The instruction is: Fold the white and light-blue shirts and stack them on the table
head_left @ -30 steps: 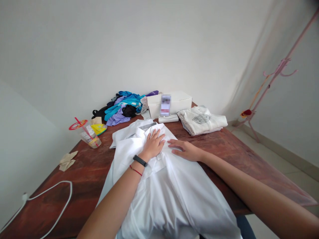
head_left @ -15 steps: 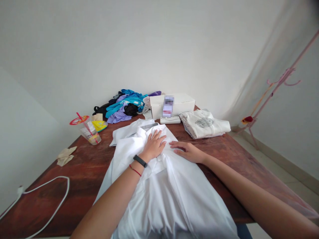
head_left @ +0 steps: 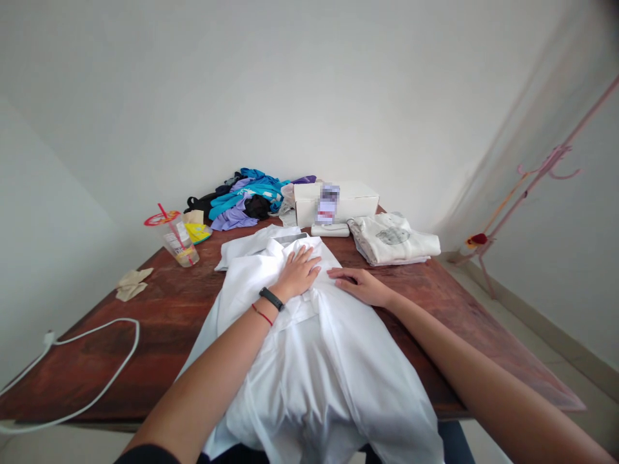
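A white collared shirt (head_left: 309,361) lies lengthwise on the table, collar at the far end, its near part draping over the front edge. My left hand (head_left: 298,272) rests flat on it just below the collar, fingers spread. A black band and a thin red string circle that wrist. To its right, my right hand (head_left: 360,283) touches the shirt's right side, palm down with fingers extended and slightly bent. Neither hand grips the cloth. One sleeve is spread out left of the collar.
On the wooden table (head_left: 159,361) are a plastic cup with straw (head_left: 178,241), a crumpled tissue (head_left: 133,283), a white cable (head_left: 116,380), a pile of clothes (head_left: 251,200), a white box (head_left: 358,203) and folded clothing (head_left: 394,238). A pink stand (head_left: 527,187) is at right.
The view has shifted slightly, showing more of the table's front edge. Both hands stay in nearly the same places on the shirt.
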A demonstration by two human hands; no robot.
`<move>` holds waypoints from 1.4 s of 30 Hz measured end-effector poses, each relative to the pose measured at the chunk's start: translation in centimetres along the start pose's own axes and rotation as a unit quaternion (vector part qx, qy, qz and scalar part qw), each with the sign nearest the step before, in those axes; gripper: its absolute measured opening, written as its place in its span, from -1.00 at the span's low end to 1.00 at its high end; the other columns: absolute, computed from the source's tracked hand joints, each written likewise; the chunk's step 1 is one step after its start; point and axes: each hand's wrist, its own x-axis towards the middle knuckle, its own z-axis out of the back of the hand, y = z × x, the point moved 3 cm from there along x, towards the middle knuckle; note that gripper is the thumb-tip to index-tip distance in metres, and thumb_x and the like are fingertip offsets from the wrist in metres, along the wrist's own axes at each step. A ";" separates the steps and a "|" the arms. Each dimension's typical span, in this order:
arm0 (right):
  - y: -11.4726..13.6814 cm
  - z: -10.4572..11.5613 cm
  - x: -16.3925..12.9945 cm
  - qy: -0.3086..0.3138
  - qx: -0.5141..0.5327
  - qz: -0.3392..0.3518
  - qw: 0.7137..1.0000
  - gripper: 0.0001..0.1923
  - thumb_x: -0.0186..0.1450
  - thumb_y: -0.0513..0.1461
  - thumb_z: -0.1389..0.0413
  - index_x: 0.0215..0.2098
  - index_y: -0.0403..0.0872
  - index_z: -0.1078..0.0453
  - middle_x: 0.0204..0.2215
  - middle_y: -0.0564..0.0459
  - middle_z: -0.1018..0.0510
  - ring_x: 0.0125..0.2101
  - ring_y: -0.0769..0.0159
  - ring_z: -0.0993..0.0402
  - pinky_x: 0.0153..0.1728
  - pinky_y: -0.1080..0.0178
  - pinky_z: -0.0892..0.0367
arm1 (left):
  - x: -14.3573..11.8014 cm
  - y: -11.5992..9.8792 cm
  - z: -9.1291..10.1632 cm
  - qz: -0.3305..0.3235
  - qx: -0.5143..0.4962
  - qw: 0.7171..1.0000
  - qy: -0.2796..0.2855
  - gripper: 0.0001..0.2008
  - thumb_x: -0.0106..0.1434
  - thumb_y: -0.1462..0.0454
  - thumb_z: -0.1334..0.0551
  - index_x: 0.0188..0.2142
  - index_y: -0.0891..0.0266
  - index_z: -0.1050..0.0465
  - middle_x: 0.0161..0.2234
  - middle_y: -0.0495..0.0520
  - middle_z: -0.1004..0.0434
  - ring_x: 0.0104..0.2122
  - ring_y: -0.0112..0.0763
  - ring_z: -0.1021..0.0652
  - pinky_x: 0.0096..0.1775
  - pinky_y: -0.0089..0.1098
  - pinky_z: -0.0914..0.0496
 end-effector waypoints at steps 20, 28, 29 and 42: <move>-0.2 0.1 0.2 -0.034 -0.008 0.019 0.999 -0.64 0.37 -0.08 -0.10 0.00 -0.06 -0.59 0.02 -0.07 -0.64 0.07 0.04 -0.54 0.17 0.03 -0.35 | -6.8 -3.2 6.1 0.113 0.056 0.992 0.000 -0.44 0.45 0.00 -0.07 0.35 0.13 -0.26 0.44 0.21 -0.03 0.42 0.12 -0.04 0.31 0.14 -0.07; 0.0 0.2 0.2 -0.043 -0.016 0.018 0.999 -0.71 0.36 -0.12 -0.12 -0.06 -0.02 -0.61 -0.02 -0.05 -0.66 0.01 0.05 -0.58 0.10 0.06 -0.40 | -18.6 4.2 12.7 0.396 -0.057 0.912 -0.089 -0.38 0.28 0.04 -0.24 0.22 0.34 -0.35 -0.05 0.30 -0.59 0.00 0.05 -0.57 0.00 -0.15 -0.45; 0.1 0.3 0.2 -0.043 -0.017 0.019 0.999 -0.71 0.36 -0.13 -0.12 -0.06 -0.02 -0.61 -0.02 -0.05 -0.66 0.00 0.05 -0.58 0.10 0.06 -0.40 | -19.2 4.6 12.7 0.430 -0.107 0.893 -0.078 -0.34 0.23 0.02 -0.28 0.22 0.33 -0.34 -0.12 0.26 -0.61 -0.12 0.01 -0.62 -0.15 -0.20 -0.50; -0.5 0.1 0.4 -0.044 -0.008 0.011 0.999 -0.72 0.35 -0.13 -0.14 -0.07 -0.01 -0.62 -0.01 -0.03 -0.66 0.03 0.03 -0.57 0.15 0.03 -0.37 | -18.5 3.5 13.5 0.405 -0.428 0.797 -0.137 -0.41 -0.02 0.13 -0.51 0.00 0.24 -0.49 -0.24 0.12 -0.64 -0.34 -0.24 -0.61 -0.40 -0.40 -0.44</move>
